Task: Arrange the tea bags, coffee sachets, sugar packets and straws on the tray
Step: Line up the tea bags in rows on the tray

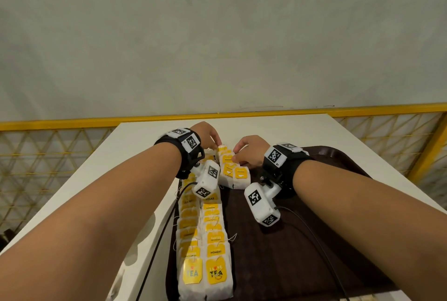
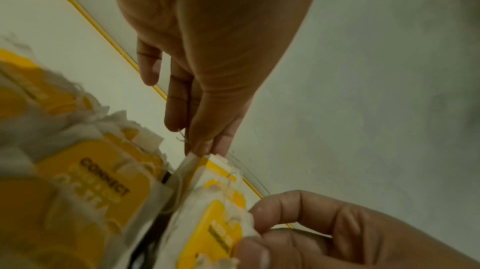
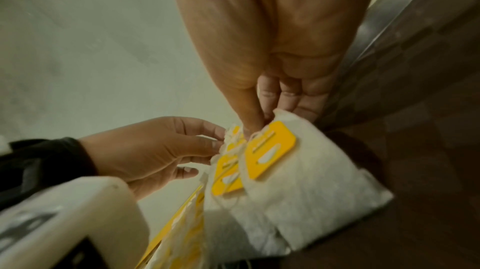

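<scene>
Left hand [image 1: 208, 136], at about 11 o'clock of the tray: fingertips [image 2: 200, 146] pinched on the top edge of one tea bag [image 1: 222, 149] at the far end of the rows. Right hand [image 1: 249, 149], at 12 o'clock: thumb and forefinger closed on the top corner of a loose tea bag [image 3: 306, 162], just above its yellow tag [image 3: 270, 152]. Both grips narrow, no spread fingers.

Outward from there: a small loose cluster of tea bags [image 1: 233, 175] lying on the dark brown tray [image 1: 302, 252], just beside the fingers. Toward 6 o'clock, two neat overlapping rows of tea bags [image 1: 205, 240] along the tray's left edge. Tray sitting on a white table [image 1: 135, 150], with a yellow railing [image 1: 72, 123] beyond.

Step in hand, by the look of it: extending the tea bag rows at their far end, one bag at a time. Next move calls for laying each pinched bag flat, tag up, overlapping its neighbour, strings untangled. No coffee sachets, sugar packets or straws in view.

Legible on tags: "I LOVE TEA", "MOMENT", "RELAX", "CONNECT"; one other possibly "TASTES", too blurred to confirm.
</scene>
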Tool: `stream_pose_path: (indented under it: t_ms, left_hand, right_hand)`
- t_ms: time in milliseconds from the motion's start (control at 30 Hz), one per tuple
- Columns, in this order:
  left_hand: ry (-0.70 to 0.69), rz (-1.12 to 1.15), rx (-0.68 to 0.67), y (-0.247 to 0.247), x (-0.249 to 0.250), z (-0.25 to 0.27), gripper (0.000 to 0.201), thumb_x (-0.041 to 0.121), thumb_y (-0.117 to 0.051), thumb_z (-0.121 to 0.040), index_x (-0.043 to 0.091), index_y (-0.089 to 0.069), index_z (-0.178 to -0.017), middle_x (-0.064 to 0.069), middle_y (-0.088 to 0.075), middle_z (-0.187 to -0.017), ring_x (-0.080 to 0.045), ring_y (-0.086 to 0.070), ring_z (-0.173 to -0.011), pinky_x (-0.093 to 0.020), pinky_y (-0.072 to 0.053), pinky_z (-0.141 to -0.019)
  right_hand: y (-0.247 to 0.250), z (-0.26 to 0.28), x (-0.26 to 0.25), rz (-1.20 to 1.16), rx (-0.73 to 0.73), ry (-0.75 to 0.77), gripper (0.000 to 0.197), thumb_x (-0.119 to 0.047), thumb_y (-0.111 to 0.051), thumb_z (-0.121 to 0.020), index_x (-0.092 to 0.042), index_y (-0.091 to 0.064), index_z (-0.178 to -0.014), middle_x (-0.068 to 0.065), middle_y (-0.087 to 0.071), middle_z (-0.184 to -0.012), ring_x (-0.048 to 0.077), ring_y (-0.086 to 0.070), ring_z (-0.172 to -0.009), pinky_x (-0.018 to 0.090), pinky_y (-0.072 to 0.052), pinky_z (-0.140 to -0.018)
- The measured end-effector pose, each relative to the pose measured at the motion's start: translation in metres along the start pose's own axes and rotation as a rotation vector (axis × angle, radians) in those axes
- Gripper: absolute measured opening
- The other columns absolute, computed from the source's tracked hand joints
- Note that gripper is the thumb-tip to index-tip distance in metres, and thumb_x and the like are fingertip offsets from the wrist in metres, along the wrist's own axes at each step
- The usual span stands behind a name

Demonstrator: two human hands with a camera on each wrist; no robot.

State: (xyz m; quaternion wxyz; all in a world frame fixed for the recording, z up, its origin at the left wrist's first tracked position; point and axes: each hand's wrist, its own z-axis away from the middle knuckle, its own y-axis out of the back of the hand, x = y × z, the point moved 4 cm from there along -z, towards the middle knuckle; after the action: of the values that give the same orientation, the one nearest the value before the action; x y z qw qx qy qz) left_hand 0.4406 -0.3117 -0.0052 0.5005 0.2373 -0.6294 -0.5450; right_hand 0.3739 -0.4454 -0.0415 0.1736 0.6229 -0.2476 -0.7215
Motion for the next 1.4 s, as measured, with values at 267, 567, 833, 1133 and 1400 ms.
stream_pose_path:
  t_ms: [267,567,833,1133,1400]
  left_hand:
    - [0.031,0.041,0.073,-0.001,-0.006,-0.001,0.015,0.015,-0.069,-0.085,0.012,-0.073,-0.099,-0.005,-0.068,-0.111,-0.019,-0.061,-0.104,-0.03,-0.049,-0.09]
    - [0.114,-0.063,-0.049,-0.004,-0.003,0.008,0.038,0.034,-0.064,-0.088,0.004,-0.069,-0.111,-0.009,-0.067,-0.114,-0.023,-0.06,-0.107,-0.031,-0.047,-0.087]
    - [0.062,-0.098,-0.073,-0.003,0.005,0.007,0.029,0.022,-0.061,-0.092,0.005,-0.068,-0.114,-0.009,-0.065,-0.12,-0.023,-0.058,-0.113,-0.029,-0.045,-0.091]
    - [0.029,-0.16,-0.097,-0.007,0.008,0.005,0.025,0.018,-0.061,-0.091,0.007,-0.068,-0.112,-0.007,-0.066,-0.118,-0.014,-0.055,-0.093,-0.025,-0.043,-0.083]
    - [0.085,-0.13,-0.005,0.006,0.002,0.008,0.039,0.034,-0.059,-0.092,0.002,-0.067,-0.112,-0.011,-0.064,-0.114,-0.023,-0.058,-0.101,-0.031,-0.045,-0.081]
  right_hand:
    - [-0.006,-0.003,-0.002,0.005,0.031,0.048,0.021,-0.002,-0.075,-0.078,-0.014,-0.058,-0.073,0.004,-0.062,-0.066,0.012,-0.059,-0.054,0.022,-0.054,-0.057]
    - [-0.005,-0.001,-0.001,0.003,0.051,0.056,0.021,-0.001,-0.074,-0.077,-0.013,-0.059,-0.07,0.003,-0.062,-0.067,0.013,-0.06,-0.055,0.023,-0.053,-0.059]
    - [-0.004,0.006,-0.001,0.014,0.031,0.004,0.026,-0.022,-0.078,-0.078,-0.013,-0.056,-0.068,0.008,-0.062,-0.071,0.02,-0.059,-0.066,0.029,-0.05,-0.061]
    - [-0.004,0.005,-0.003,0.087,0.031,0.005,0.021,-0.013,-0.08,-0.074,-0.018,-0.059,-0.073,0.0,-0.061,-0.075,0.02,-0.062,-0.079,0.035,-0.055,-0.077]
    - [-0.005,0.004,0.0,0.045,0.043,-0.015,0.023,-0.014,-0.077,-0.078,-0.017,-0.058,-0.067,0.001,-0.062,-0.072,0.02,-0.061,-0.078,0.032,-0.054,-0.072]
